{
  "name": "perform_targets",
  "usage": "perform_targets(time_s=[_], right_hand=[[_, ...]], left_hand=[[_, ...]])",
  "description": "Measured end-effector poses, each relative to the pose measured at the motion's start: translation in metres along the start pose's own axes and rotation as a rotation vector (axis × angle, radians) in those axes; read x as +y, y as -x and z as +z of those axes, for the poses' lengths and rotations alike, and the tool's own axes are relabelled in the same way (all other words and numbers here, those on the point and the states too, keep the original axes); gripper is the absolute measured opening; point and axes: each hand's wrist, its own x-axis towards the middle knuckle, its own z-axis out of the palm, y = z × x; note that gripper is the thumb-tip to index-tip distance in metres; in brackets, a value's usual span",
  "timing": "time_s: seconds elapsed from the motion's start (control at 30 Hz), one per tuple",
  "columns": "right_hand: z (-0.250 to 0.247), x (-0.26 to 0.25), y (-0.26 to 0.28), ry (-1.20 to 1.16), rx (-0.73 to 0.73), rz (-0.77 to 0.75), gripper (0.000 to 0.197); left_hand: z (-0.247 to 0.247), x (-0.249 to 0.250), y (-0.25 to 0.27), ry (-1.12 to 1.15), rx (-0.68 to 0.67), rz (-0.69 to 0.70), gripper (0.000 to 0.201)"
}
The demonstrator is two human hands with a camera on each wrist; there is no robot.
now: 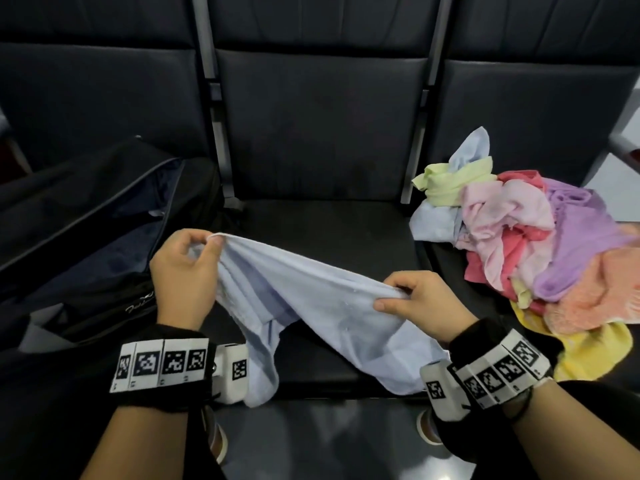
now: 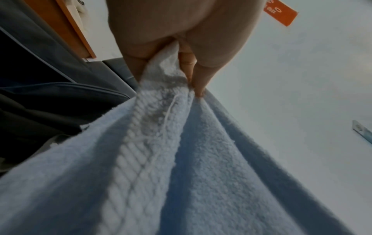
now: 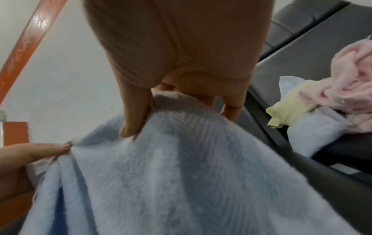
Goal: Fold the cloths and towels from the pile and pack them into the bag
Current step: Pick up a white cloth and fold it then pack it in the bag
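A light blue towel (image 1: 311, 303) hangs stretched between my two hands above the middle seat (image 1: 332, 220). My left hand (image 1: 194, 258) pinches its upper left edge, next to the open black bag (image 1: 86, 230) on the left seat. My right hand (image 1: 412, 299) pinches the edge lower and to the right. The towel's loose ends droop towards the seat's front edge. In the left wrist view my fingers (image 2: 189, 66) bunch the towel (image 2: 161, 159). The right wrist view shows my thumb (image 3: 135, 114) pressed into the towel (image 3: 161, 182). The pile (image 1: 526, 251) of coloured cloths lies on the right seat.
Dark padded seat backs (image 1: 322, 109) rise behind, split by metal dividers (image 1: 214, 98). The pile holds pink, purple, yellow, green and pale blue cloths, with a yellow one (image 1: 588, 348) hanging over the seat's front. Dark floor lies below the seat.
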Motion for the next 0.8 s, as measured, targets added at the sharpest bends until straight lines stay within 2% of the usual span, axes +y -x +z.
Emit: perform_targets(time_s=[0.27, 0.4, 0.5, 0.57, 0.63, 0.7, 0.8], right_hand=[[0.005, -0.017, 0.0, -0.008, -0.011, -0.038, 0.024], [-0.002, -0.021, -0.002, -0.05, -0.008, -0.033, 0.012], [-0.006, -0.017, -0.004, 0.202, -0.05, -0.106, 0.019], [-0.008, -0.012, -0.003, 0.316, -0.026, -0.084, 0.019], [-0.011, -0.008, -0.001, 0.25, 0.044, -0.025, 0.016], [-0.011, -0.013, 0.0, 0.065, 0.064, -0.007, 0.01], [-0.006, -0.04, 0.0, -0.261, 0.042, -0.088, 0.018]], left_hand=[[-0.014, -0.003, -0.006, 0.058, 0.156, -0.083, 0.011], [-0.019, -0.004, -0.011, 0.078, 0.231, -0.065, 0.011], [-0.024, -0.002, -0.016, 0.087, 0.274, -0.061, 0.011], [-0.026, -0.002, -0.018, 0.085, 0.291, -0.075, 0.011], [-0.024, 0.0, -0.016, 0.063, 0.245, -0.084, 0.012], [-0.016, 0.005, -0.01, 0.026, 0.139, -0.098, 0.01], [0.006, 0.024, 0.009, 0.027, -0.07, -0.077, 0.005]])
